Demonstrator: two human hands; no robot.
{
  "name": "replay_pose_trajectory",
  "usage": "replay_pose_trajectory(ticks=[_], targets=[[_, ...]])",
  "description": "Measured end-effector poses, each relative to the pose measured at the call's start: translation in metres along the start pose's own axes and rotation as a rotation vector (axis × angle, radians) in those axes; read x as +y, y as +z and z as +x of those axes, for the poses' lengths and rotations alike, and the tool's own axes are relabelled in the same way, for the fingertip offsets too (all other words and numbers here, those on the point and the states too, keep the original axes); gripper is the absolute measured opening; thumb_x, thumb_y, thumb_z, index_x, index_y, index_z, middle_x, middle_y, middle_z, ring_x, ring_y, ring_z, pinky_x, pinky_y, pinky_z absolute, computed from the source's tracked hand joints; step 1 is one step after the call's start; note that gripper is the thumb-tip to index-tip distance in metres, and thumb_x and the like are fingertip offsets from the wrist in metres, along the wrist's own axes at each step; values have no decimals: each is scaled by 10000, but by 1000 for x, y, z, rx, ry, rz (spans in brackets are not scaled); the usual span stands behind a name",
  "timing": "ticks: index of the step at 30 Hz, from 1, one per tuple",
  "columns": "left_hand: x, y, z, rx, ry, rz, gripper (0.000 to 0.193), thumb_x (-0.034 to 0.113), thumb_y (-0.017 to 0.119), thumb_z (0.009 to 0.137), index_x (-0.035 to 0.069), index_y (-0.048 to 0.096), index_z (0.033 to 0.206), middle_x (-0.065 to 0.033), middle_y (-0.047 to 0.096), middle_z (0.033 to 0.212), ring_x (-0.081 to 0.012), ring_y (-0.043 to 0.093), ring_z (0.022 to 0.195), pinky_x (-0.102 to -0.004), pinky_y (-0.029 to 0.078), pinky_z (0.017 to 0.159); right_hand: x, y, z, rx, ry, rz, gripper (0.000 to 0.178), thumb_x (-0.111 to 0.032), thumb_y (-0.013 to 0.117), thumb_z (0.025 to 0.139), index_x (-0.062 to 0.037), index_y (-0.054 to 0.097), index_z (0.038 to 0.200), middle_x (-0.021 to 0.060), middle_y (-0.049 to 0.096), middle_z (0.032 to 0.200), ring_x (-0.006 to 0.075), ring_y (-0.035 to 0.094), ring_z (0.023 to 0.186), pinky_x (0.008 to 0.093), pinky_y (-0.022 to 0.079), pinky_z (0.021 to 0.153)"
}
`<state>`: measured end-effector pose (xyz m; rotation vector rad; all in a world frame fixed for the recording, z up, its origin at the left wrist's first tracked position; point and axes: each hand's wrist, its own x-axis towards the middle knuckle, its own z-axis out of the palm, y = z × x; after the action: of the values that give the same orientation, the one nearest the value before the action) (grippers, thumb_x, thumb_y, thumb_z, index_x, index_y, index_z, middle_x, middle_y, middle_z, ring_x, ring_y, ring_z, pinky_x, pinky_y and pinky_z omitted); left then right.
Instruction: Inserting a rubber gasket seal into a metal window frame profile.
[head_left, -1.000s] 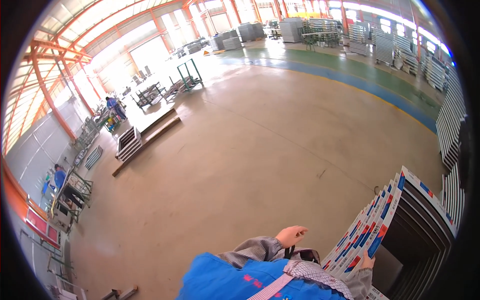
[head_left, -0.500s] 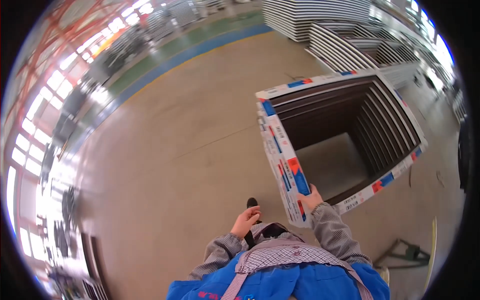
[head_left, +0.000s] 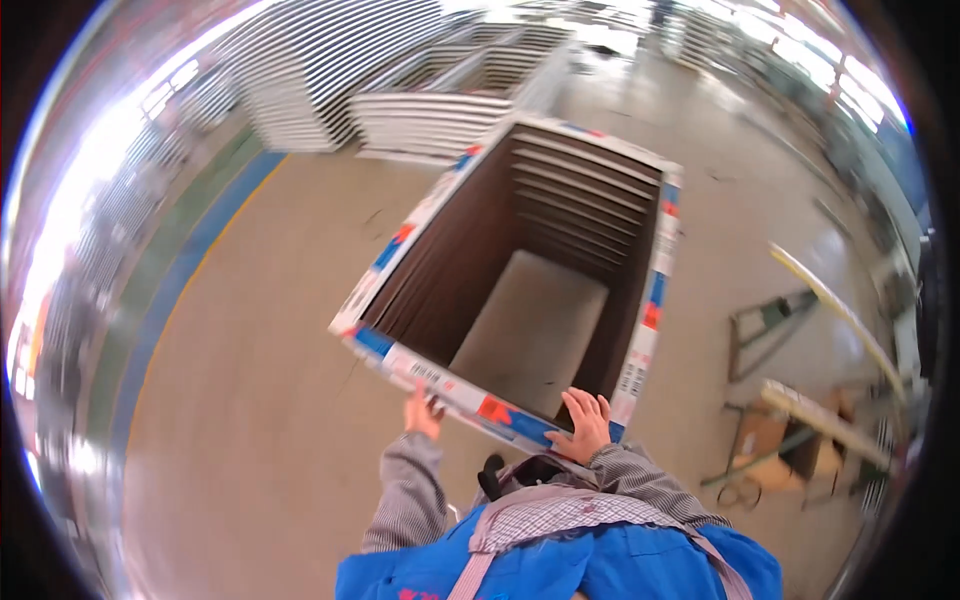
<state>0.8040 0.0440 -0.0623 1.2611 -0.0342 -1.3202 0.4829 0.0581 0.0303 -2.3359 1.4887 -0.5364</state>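
Observation:
A tall stack of rectangular frames (head_left: 650, 325) stands before me, dark brown inside, with white wrapping printed in blue and red on the rims. Floor shows through its hollow middle. At the near rim, my left hand (head_left: 424, 414) touches the outer side left of centre, its fingers slightly apart. Close to the near right corner, my right hand (head_left: 587, 428) rests on the rim, fingers spread over the inner edge and thumb on top. Neither hand is closed round the rim.
Beyond it stand a low stack of white-edged frames (head_left: 430, 120) and a taller one (head_left: 320, 65). Green metal stands (head_left: 770, 325), long pale strips (head_left: 830, 300) and a cardboard box (head_left: 755, 440) are at right. A blue floor stripe (head_left: 185, 270) runs along the left.
My view has turned right, so the frame stack appears further left and squarely ahead. My left hand has come up to the near rim; my right hand has loosened from its grip on the rim.

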Motion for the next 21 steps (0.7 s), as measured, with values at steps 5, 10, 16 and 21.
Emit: replay_pose_trajectory(ticks=[5, 10, 16, 21], targets=[[39, 7, 30, 45, -137, -19, 485, 486, 610, 733, 159, 478, 1066, -1, 493, 997, -175, 450, 934, -414, 377, 766, 64, 31, -60, 485, 742, 67, 701, -447, 613, 721, -43, 377, 1243, 161, 424, 1205, 270, 381, 1150, 415, 260, 965], [49, 10, 48, 24, -196, -39, 526, 551, 605, 701, 155, 501, 1032, -22, 516, 980, -191, 480, 910, -436, 388, 790, 83, 24, -88, 84, 1263, 1294, 552, -509, 489, 812, -95, 457, 1175, 71, 570, 1027, 157, 577, 827, 339, 460, 757], [47, 19, 46, -1, -172, 27, 510, 563, 604, 690, 176, 516, 1011, -9, 531, 946, -192, 485, 897, -440, 389, 784, 75, 42, -83, 248, 1137, 1225, 660, -556, 535, 760, -54, 461, 1182, 69, 591, 945, 147, 571, 719, 282, 462, 647], [38, 14, 36, 62, -190, 25, 510, 576, 597, 681, 155, 514, 958, -18, 511, 866, -196, 482, 833, -456, 386, 790, 84, 38, -87, 223, 1106, 1120, 612, -528, 548, 761, -36, 525, 1125, 34, 610, 846, 99, 538, 621, 238, 412, 499]])
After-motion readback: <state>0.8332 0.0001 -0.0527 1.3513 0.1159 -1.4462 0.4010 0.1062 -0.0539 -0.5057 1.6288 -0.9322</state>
